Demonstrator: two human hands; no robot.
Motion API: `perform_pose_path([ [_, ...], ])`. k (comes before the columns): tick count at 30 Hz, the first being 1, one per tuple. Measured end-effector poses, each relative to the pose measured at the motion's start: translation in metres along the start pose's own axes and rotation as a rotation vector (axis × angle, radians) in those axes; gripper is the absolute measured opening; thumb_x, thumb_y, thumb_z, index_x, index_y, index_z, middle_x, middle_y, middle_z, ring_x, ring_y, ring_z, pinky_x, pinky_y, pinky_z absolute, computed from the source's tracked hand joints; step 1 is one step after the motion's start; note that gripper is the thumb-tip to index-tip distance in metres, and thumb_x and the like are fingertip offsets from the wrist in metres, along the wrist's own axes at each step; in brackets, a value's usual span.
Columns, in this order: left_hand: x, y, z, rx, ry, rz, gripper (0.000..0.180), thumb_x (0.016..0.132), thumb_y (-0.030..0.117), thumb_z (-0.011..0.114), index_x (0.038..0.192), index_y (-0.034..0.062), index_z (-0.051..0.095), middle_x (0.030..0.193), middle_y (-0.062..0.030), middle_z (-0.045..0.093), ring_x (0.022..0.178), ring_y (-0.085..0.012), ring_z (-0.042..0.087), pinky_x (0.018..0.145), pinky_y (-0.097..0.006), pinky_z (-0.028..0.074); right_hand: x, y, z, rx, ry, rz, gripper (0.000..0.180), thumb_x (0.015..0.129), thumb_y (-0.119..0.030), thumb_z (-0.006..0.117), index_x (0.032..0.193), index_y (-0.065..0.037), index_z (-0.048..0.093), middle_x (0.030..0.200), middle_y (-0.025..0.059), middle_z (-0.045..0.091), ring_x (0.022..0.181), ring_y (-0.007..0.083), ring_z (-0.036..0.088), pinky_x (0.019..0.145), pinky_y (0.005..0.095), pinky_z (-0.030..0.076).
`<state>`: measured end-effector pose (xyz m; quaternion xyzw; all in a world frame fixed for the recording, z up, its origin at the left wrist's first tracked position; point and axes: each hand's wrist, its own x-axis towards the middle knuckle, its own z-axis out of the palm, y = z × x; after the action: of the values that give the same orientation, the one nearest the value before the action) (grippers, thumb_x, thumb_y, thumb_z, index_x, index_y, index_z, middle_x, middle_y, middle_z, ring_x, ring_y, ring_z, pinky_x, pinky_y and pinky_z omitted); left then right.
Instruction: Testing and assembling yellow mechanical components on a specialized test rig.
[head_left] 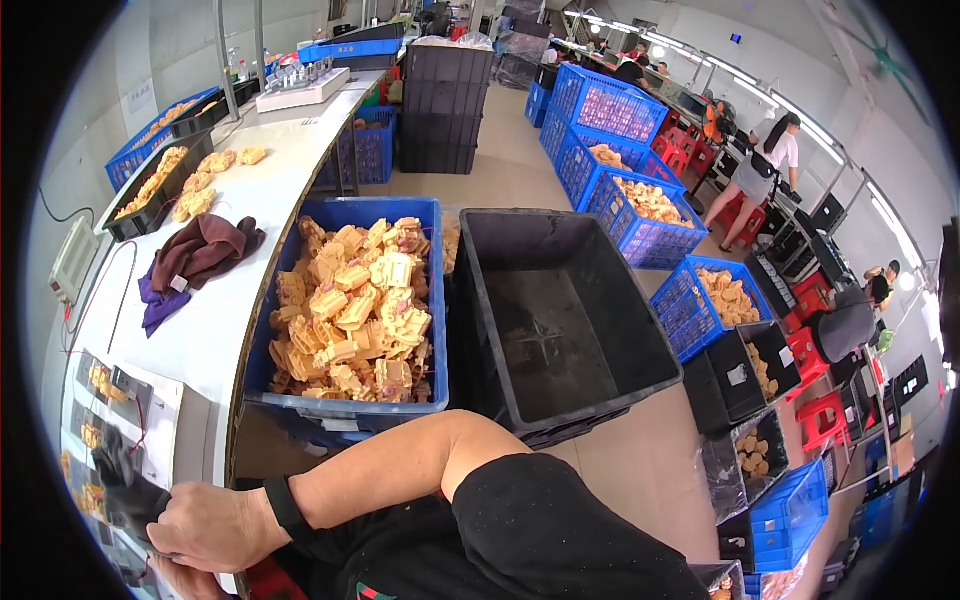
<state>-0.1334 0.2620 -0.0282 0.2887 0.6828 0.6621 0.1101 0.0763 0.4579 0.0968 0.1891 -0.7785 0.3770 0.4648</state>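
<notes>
At the lower left, my right hand [218, 526], with a black band at the wrist, is closed around the near end of a dark black object [128, 482]. The object's kind is unclear; its outline is lumpy and partly blurred. Below the right hand, only a strip of my left hand [188, 580] shows, and its fingers are hidden. Just beyond them on the white table [215, 300] stands a pale box-shaped device [165, 430] with wires. Small yellow-tan plastic parts [105, 382] lie at the table's far left edge, near the device.
Beside the table, a blue crate [262, 345] is heaped with tan moulded parts [355, 300]. To its right stands an open black bin [560, 330] with a bare bottom. A brown and purple cloth [205, 250] lies on the table. More crates [700, 300] and red stools [808, 360] stand to the right.
</notes>
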Motion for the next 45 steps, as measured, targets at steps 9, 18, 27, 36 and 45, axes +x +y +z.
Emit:
perform_pose_path([
  [9, -0.007, 0.031, 0.042, -0.142, -0.137, 0.055, 0.032, 0.100, 0.021, 0.046, 0.124, 0.0000, 0.050, 0.116, -0.0080, 0.058, 0.110, -0.0187, 0.055, 0.095, -0.030, 0.043, -0.012, 0.010, -0.002, -0.154, -0.152, -0.059, 0.012, 0.082, -0.015, 0.059, 0.078, -0.005, 0.053, 0.063, 0.0083, 0.058, 0.063, 0.0272, 0.061, 0.066, 0.0360, 0.043],
  [18, -0.023, 0.069, 0.068, -0.260, -0.223, 0.109, 0.035, 0.099, 0.017, 0.053, 0.129, -0.0007, 0.051, 0.123, -0.0095, 0.058, 0.112, -0.0199, 0.056, 0.097, -0.033, 0.044, -0.014, 0.010, 0.003, -0.279, -0.179, -0.117, 0.011, 0.078, -0.017, 0.059, 0.080, -0.007, 0.053, 0.076, 0.0051, 0.053, 0.078, 0.0240, 0.055, 0.068, 0.0342, 0.041],
  [27, -0.012, 0.070, 0.085, -0.801, -0.308, 0.076, 0.042, 0.103, 0.013, 0.041, 0.143, 0.0014, 0.038, 0.139, -0.0099, 0.049, 0.127, -0.0222, 0.048, 0.112, -0.036, 0.036, -0.013, 0.009, 0.000, -0.274, -0.062, -0.079, 0.008, 0.078, -0.010, 0.056, 0.079, -0.005, 0.050, 0.089, 0.0102, 0.047, 0.088, 0.0262, 0.049, 0.074, 0.0345, 0.044],
  [36, -0.014, 0.060, 0.066, -0.833, -0.514, 0.101, 0.055, 0.106, 0.044, 0.033, 0.146, 0.0070, 0.039, 0.135, -0.0052, 0.053, 0.118, -0.0211, 0.052, 0.108, -0.034, 0.038, -0.018, -0.002, 0.007, 0.103, -0.187, 0.005, 0.011, 0.077, -0.005, 0.057, 0.079, -0.004, 0.046, 0.087, 0.0111, 0.047, 0.086, 0.0318, 0.051, 0.070, 0.0388, 0.047],
  [45, 0.016, 0.172, 0.165, -0.541, -0.055, 0.372, 0.046, 0.099, 0.026, 0.052, 0.139, 0.0050, 0.044, 0.132, -0.0079, 0.055, 0.132, -0.0231, 0.042, 0.110, -0.036, 0.034, 0.000, 0.022, -0.059, 0.115, -0.021, 0.668, 0.036, 0.087, -0.018, 0.070, 0.115, -0.003, 0.054, 0.109, 0.0108, 0.059, 0.102, 0.0198, 0.058, 0.087, 0.0327, 0.047],
])
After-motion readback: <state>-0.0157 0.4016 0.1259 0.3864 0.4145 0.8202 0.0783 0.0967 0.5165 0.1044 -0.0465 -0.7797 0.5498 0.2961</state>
